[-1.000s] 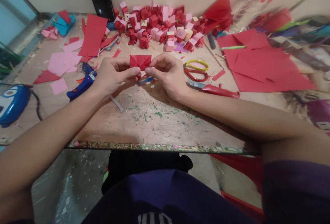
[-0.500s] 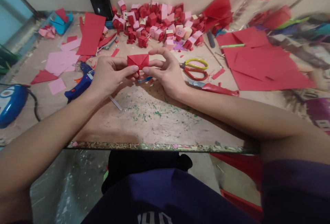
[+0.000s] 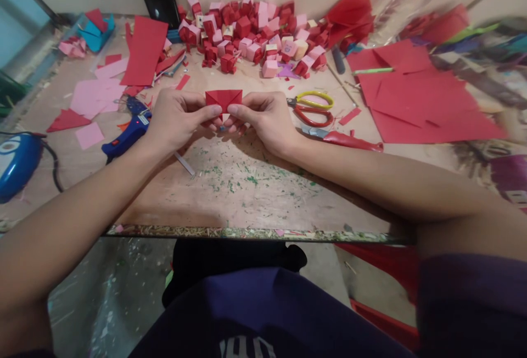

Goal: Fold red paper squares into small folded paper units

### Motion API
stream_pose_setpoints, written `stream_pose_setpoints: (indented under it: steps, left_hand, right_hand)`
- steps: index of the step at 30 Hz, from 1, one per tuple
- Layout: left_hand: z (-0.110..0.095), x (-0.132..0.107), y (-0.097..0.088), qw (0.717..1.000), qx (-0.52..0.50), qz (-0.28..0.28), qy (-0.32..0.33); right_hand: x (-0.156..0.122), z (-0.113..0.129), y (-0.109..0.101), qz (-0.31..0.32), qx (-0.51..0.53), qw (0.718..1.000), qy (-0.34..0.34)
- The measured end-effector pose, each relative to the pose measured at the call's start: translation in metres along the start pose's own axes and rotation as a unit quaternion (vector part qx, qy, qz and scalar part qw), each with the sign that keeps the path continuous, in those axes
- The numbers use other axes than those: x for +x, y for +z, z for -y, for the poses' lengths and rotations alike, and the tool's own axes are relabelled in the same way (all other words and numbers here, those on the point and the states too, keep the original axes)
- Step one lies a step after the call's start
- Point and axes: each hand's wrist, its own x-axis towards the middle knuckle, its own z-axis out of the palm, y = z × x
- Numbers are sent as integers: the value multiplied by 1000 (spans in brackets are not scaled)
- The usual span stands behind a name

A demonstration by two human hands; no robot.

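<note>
A small folded piece of red paper [image 3: 223, 99] is held just above the worn wooden table [image 3: 247, 193], between both my hands. My left hand [image 3: 177, 118] pinches its left edge with thumb and fingers closed. My right hand [image 3: 263, 119] pinches the right edge, thumb on the front and fingers curled behind. Diagonal creases meet in a downward point at the middle of the paper. Its lower part is hidden behind my thumbs.
A pile of red and pink paper cubes [image 3: 251, 34] lies at the back. Red paper sheets [image 3: 415, 100] spread on the right, pink sheets [image 3: 96, 97] on the left. Scissors [image 3: 313, 108], a red-handled knife [image 3: 341, 138] and a blue glue gun [image 3: 125, 133] lie close to my hands.
The fingers of my right hand, spread half a second ago, have closed again behind the paper. The paper shows a sharper triangular fold and sits slightly lower.
</note>
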Motion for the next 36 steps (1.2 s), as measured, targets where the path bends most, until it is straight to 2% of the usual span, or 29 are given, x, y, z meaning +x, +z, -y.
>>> stream_pose_setpoints:
  steps: [6,11,16,20,27,32,36]
  left_hand:
    - [3,2,-4,999,-26,0,-29]
    - [4,6,-6,998,-15,-55,15]
    - [5,6,-8,999,3,-34,11]
    - [7,6,-7,998,-4,-42,40]
    - [8,4,-3,999,23,-29,-3]
    - [1,4,-3,994,81,-77,22]
    - [-2,4,-7,997,57,-52,13]
  right_hand:
    - [1,5,2,-6,-3,1000,-3]
    - [0,10,5,-33,-6,999,10]
    - [1,6,2,-32,-22,999,-4]
    - [2,3,-1,-33,-39,999,-18]
    - [3,3,0,-23,-39,998,-42]
    - [5,3,-1,-23,-63,996,-59]
    - [6,2,-3,-19,-72,996,-58]
